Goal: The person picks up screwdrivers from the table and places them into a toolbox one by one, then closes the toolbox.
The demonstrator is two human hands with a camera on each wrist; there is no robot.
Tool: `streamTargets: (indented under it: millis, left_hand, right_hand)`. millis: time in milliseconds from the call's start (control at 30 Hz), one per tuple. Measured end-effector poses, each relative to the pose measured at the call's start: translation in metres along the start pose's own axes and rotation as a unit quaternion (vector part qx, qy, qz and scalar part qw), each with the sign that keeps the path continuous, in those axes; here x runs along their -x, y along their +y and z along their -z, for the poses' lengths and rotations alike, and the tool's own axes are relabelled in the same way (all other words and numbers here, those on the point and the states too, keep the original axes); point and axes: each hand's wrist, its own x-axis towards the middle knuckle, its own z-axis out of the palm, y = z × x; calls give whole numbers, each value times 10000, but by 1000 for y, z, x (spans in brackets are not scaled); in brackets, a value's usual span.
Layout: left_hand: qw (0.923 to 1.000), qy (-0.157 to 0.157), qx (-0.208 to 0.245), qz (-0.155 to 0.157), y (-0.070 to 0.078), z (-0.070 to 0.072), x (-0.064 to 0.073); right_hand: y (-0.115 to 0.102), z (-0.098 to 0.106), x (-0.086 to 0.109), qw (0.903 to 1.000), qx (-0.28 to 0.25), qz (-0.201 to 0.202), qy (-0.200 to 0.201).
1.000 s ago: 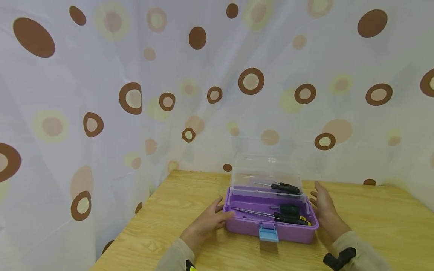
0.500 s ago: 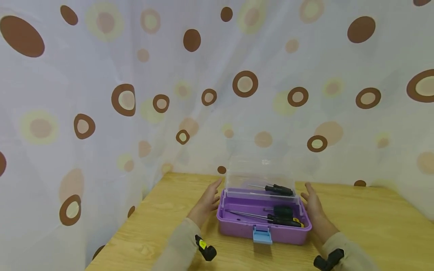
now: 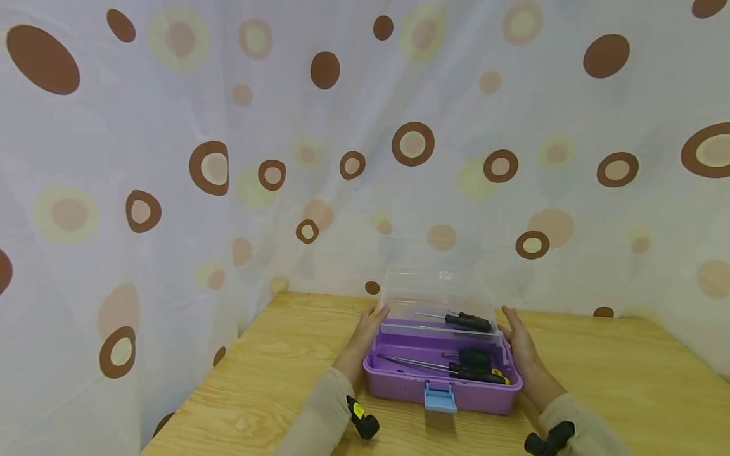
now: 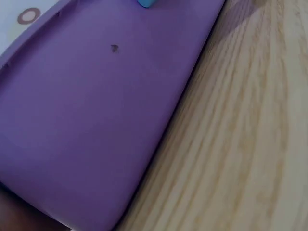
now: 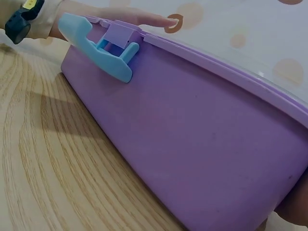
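A purple toolbox (image 3: 393,387) sits on the table, its clear lid (image 3: 410,288) raised at the back. My left hand (image 3: 362,339) lies along the box's left side, fingers pointing at the lid. On the right side, my right hand (image 3: 525,354) rests against the wall with fingers stretched out. Inside are a long black-handled screwdriver (image 3: 476,375), a stubby dark green handle (image 3: 473,358) and a bit of yellow. More black-handled screwdrivers (image 3: 469,322) show through the lid. The light-blue latch (image 5: 103,53) hangs unfastened at the front. Both wrist views mostly show the purple front wall (image 4: 96,120).
The wooden table (image 3: 256,380) extends to both sides of the box. Behind it hangs a white curtain (image 3: 456,202) with brown and yellow circles. Small black wrist cameras (image 3: 365,423) are strapped over both sleeves.
My left hand has gone from the box's front left corner back along its left side toward the lid. My right hand has stayed at the right side. The head view has shifted slightly.
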Motion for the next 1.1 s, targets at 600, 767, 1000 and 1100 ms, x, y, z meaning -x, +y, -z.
streamTargets:
  millis: [600,767,1000,1100]
  left_hand:
    - [9993,-320,142,-143,-11,3,2]
    - [9988,-381,260,-179,-11,4,2]
    - [9987,-382,287,-177,-10,5,3]
    - [9984,-441,246,-268,-9,6,4]
  right_hand:
    - [6,-1,-1,9983,383,220,-393]
    - [6,-2,-1,9983,335,197,-428]
    - [5,-4,-1,9987,189,-47,-470]
    - [4,-3,-2,9983,265,-134,-492]
